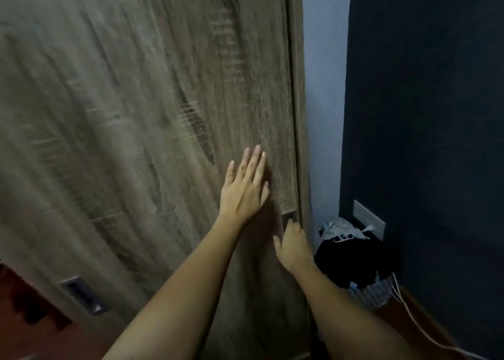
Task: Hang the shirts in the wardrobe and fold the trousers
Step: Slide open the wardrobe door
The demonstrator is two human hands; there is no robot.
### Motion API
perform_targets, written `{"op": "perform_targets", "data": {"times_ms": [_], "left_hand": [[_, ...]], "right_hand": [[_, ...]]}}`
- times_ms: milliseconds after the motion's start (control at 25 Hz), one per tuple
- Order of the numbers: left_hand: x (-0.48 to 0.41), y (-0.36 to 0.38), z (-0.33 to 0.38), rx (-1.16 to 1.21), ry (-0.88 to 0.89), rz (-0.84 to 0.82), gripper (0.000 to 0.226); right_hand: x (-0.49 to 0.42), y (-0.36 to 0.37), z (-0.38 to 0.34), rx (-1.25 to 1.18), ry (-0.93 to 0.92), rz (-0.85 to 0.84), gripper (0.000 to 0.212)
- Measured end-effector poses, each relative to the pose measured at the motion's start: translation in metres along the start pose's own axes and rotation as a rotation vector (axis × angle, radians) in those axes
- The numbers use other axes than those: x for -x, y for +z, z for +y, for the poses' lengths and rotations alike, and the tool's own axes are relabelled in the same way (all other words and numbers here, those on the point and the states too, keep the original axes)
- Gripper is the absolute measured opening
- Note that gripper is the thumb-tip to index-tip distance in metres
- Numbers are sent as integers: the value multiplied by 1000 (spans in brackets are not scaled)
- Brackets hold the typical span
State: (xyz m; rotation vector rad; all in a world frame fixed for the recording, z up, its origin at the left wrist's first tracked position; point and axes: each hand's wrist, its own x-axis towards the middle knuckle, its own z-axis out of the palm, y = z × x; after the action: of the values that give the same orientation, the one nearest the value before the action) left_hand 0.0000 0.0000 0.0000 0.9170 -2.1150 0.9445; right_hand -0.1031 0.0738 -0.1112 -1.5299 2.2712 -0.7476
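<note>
A grey-brown wood-grain wardrobe door (pixel 136 114) fills most of the view and hides the inside. My left hand (pixel 244 188) lies flat against the door near its right edge, fingers together and pointing up, holding nothing. Lower and to the right, my right hand (pixel 293 243) has its fingertips in the recessed handle (pixel 287 217) at the door's right edge. A second recessed metal handle (pixel 83 294) sits low on the left. No shirts or trousers show on the wardrobe.
A laundry basket (pixel 368 294) with dark and pale clothes (pixel 351 256) stands on the floor right of the wardrobe. Behind it is a dark blue wall (pixel 425 114) with a socket plate (pixel 368 218) and a white cable (pixel 414 321). Reddish wooden floor (pixel 32 338) lies below.
</note>
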Motion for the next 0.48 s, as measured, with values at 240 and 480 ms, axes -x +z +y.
{"op": "perform_targets", "data": {"times_ms": [240, 480], "left_hand": [[-22, 53, 15, -102, -1, 105, 68], [-19, 62, -5, -197, 100, 214, 64]], "right_hand": [[-37, 32, 18, -90, 37, -6, 60], [-48, 54, 17, -102, 4, 218, 32]]}}
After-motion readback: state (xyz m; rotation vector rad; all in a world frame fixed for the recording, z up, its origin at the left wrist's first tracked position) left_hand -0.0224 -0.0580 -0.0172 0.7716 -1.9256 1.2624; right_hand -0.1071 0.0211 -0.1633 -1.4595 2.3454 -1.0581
